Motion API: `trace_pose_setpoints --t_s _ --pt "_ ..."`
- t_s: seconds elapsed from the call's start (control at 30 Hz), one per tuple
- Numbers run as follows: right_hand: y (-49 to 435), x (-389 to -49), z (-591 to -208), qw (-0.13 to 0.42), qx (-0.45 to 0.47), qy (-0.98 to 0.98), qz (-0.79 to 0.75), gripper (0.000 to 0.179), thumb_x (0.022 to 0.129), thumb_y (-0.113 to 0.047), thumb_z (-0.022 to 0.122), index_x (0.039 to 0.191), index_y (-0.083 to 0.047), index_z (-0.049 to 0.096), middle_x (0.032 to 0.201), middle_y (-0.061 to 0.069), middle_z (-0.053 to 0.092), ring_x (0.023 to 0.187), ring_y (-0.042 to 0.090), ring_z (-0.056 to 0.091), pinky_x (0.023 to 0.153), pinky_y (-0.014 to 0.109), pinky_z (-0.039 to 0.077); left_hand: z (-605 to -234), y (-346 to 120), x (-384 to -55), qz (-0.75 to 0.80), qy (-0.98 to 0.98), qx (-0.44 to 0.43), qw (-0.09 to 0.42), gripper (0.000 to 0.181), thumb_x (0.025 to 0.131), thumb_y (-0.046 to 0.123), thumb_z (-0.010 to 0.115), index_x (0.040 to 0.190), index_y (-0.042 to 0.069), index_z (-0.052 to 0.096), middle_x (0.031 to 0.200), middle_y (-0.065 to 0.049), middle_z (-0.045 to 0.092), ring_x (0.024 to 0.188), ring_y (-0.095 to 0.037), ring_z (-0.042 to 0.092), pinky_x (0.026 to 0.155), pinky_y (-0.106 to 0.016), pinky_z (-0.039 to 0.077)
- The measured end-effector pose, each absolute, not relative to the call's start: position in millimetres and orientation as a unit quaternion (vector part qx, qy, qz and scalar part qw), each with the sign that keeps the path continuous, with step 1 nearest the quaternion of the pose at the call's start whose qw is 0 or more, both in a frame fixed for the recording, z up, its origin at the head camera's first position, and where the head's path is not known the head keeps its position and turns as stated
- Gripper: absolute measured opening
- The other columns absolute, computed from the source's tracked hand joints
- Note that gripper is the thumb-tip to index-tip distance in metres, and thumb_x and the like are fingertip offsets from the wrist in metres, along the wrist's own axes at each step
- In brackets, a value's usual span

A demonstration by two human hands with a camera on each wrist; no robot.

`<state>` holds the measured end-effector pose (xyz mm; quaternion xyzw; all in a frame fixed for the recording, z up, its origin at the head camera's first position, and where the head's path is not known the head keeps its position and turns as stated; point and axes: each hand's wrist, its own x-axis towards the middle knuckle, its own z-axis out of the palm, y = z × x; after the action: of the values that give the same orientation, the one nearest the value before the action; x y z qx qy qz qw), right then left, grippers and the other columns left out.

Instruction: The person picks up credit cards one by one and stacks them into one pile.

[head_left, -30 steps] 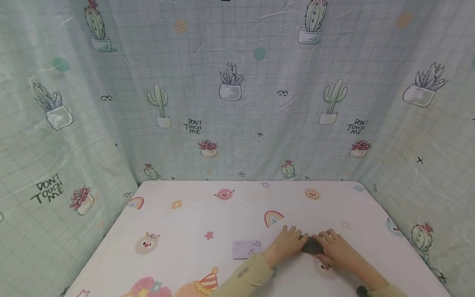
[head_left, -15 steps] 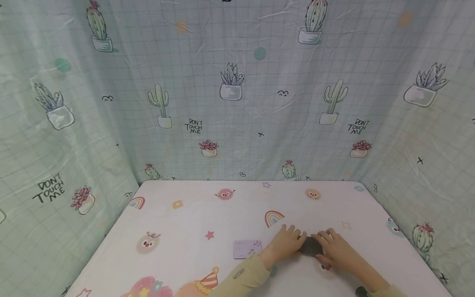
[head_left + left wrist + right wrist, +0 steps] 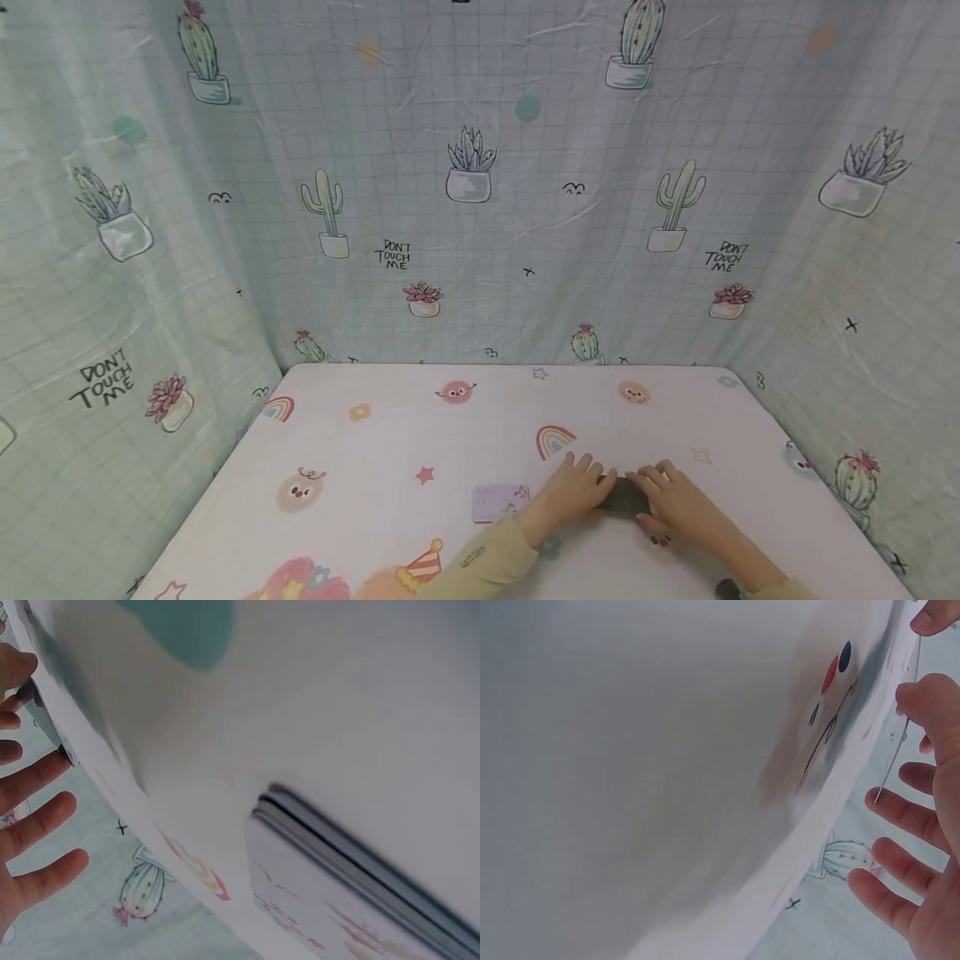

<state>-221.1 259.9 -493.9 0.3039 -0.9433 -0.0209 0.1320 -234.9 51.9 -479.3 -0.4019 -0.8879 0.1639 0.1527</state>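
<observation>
Both hands hold a thin, flat dark card [image 3: 626,497] between them, right of the middle in the head view. My left hand [image 3: 572,490] pinches its left end, thumb and fingertips at the edge. At the right end, my right hand [image 3: 678,502] grips it by thumb and fingers. The right wrist view shows the card [image 3: 894,761] almost edge-on as a thin line, with the other fingers of the right hand [image 3: 937,881] spread. A lilac-topped flat stack [image 3: 491,503] lies left of the left hand; layered edges show on this stack [image 3: 337,859] in the left wrist view.
The white table [image 3: 375,454] carries printed rainbows, stars and smiling faces. A cactus-print curtain [image 3: 480,225] surrounds its back and sides. A small dark round thing [image 3: 727,589] is at the right cuff, by the bottom edge of the head view.
Both hands and the dark card have shifted slightly left, and the card's dark face shows a little more. The lilac stack stays in place.
</observation>
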Motion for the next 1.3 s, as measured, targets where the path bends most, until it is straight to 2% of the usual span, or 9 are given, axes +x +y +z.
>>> trace_pose_setpoints --t_s 0.17,0.37,0.47,0.7,0.8,1.3 --pt "258 -220 -494 0.139 0.309 -0.941 -0.02 0.054 0.071 -0.039 0.067 0.116 -0.01 0.054 0.104 -0.001 0.055 0.093 0.015 0.045 0.077 0.035 0.044 -478 48 -233 0.161 -0.889 -0.4 0.156 0.059 0.077 0.055 0.056 0.128 0.027 0.043 0.111 0.01 0.057 0.106 -0.01 0.051 0.091 -0.03 0.041" --pt "256 -220 -494 0.154 0.32 -0.935 -0.025 0.055 0.071 -0.04 0.067 0.115 -0.01 0.054 0.103 -0.001 0.055 0.092 0.015 0.045 0.076 0.034 0.045 -483 44 -234 0.17 -0.879 -0.403 0.189 0.06 0.076 0.058 0.055 0.126 0.026 0.045 0.106 0.01 0.058 0.101 -0.01 0.053 0.085 -0.029 0.043" --pt "255 -221 -494 0.172 0.331 -0.927 -0.029 0.056 0.07 -0.041 0.068 0.115 -0.011 0.054 0.102 -0.001 0.055 0.091 0.014 0.046 0.074 0.033 0.045 -483 42 -233 0.164 -0.881 -0.403 0.185 0.06 0.076 0.057 0.056 0.126 0.026 0.044 0.107 0.01 0.058 0.101 -0.01 0.052 0.086 -0.03 0.043" --pt "249 -221 -491 0.148 0.328 -0.933 -0.024 0.055 0.071 -0.04 0.068 0.116 -0.011 0.053 0.104 -0.001 0.055 0.092 0.015 0.046 0.074 0.033 0.045 -484 36 -233 0.153 -0.889 -0.396 0.17 0.061 0.078 0.055 0.055 0.129 0.025 0.043 0.108 0.009 0.057 0.101 -0.011 0.051 0.088 -0.031 0.042" --pt "248 -222 -492 0.162 0.332 -0.929 -0.019 0.056 0.069 -0.04 0.069 0.115 -0.012 0.054 0.103 -0.003 0.054 0.089 0.013 0.044 0.072 0.03 0.044 -485 34 -234 0.149 -0.891 -0.395 0.169 0.061 0.077 0.055 0.056 0.129 0.025 0.043 0.108 0.009 0.057 0.099 -0.01 0.051 0.086 -0.031 0.042" --pt "237 -226 -494 0.186 0.361 -0.914 -0.011 0.054 0.071 -0.041 0.068 0.114 -0.012 0.055 0.101 -0.001 0.056 0.087 0.013 0.045 0.072 0.031 0.044 -487 18 -233 0.134 -0.892 -0.389 0.188 0.06 0.078 0.056 0.055 0.128 0.023 0.046 0.104 0.008 0.058 0.095 -0.011 0.051 0.086 -0.034 0.044"
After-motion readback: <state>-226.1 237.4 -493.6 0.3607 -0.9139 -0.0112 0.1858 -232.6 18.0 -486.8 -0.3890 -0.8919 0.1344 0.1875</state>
